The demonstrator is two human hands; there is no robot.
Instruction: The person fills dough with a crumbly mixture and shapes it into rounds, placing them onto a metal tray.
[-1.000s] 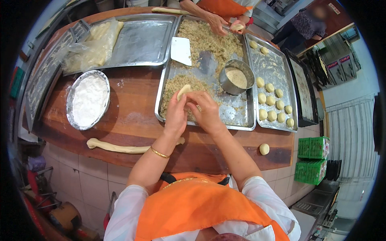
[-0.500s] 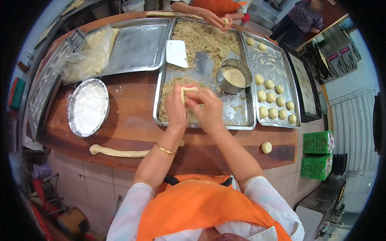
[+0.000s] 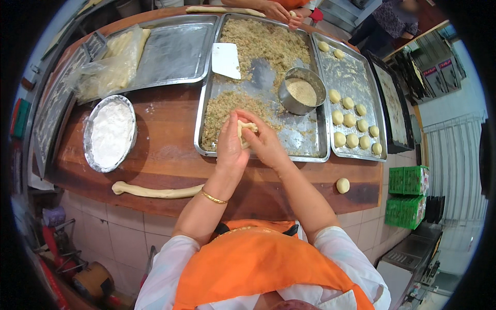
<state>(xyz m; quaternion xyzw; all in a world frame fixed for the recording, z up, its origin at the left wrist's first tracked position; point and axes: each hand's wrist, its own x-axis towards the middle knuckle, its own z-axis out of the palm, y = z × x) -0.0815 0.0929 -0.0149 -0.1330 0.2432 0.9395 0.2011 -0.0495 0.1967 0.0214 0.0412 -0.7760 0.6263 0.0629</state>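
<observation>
My left hand [image 3: 230, 139] and my right hand [image 3: 263, 142] are closed together around a folded, uneven piece of pale dough [image 3: 247, 127], over the near part of a steel tray [image 3: 305, 152] of crumbly beige filling [image 3: 263, 39]. A white scraper [image 3: 224, 59] lies on that filling, and a round steel container [image 3: 297, 108] of pale granules stands to its right. Below my hands, a long dough rope [image 3: 155, 191] lies on the wooden table, partly hidden by my left forearm. A single dough ball [image 3: 342, 185] sits near the right front edge.
Left are a flour bowl [image 3: 133, 134], an oblong tray [image 3: 175, 49] and bagged dough [image 3: 119, 62]. Right are a tray [image 3: 351, 67] of several dough balls and a dark tray [image 3: 395, 103]. A co-worker's hands [image 3: 289, 15] work across the table; another person [image 3: 385, 26] stands behind. Green crates [image 3: 405, 181] sit right.
The dough in my hands has gone from a flat oval to a folded shape, with my fingers cupped further round it. The co-worker's hands have shifted, and the view has moved slightly.
</observation>
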